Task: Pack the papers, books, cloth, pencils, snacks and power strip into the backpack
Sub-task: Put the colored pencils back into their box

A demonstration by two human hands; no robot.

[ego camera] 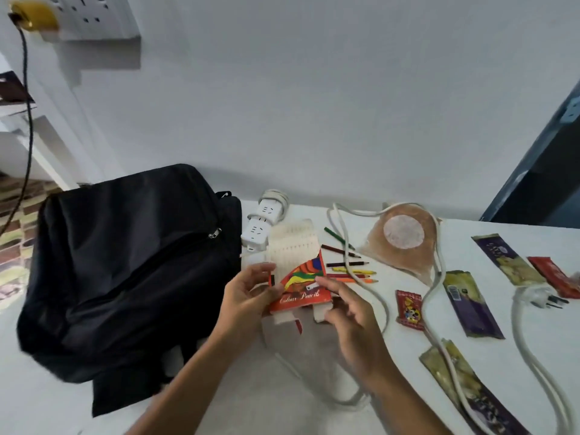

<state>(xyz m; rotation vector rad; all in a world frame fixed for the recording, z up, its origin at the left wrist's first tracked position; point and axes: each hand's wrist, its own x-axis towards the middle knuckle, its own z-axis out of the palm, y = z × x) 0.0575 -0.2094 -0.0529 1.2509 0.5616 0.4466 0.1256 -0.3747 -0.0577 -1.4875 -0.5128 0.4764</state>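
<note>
The black backpack (125,265) lies on the white table (282,412) at the left, its zipper closed. My left hand (248,296) holds an orange colour pencil box (303,287) with its flaps open. My right hand (351,318) has its fingers spread and touches the box's right edge. Several loose pencils (351,268) lie just right of the box. The white power strip (262,226) sits behind the box, and its cable (439,277) loops across the table to a plug (539,298). A brown snack bag (405,240) lies further back.
Several snack wrappers lie at the right: purple-yellow bars (470,304), a red bar (552,276) and a small red packet (408,306). A wall socket (91,14) with a black cord (26,120) is at the upper left. A dark door frame (539,171) stands at the right.
</note>
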